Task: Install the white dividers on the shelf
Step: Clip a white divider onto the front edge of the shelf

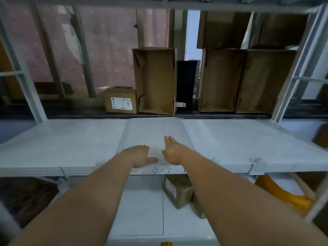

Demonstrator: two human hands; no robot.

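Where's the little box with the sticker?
Left of centre in the head view, the small labelled box sits on the dark ledge behind the shelf, left of the open carton.

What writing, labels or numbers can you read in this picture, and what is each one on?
"4-3": handwritten in dark marker on the front edge of the white metal shelf.
Shipping label on the small closed cardboard box: barcode and print, too small to read.
Label on the brown taped parcel on the lower level: too blurred to read.
Small white sticker at the foot of the black flat box: too small to read.
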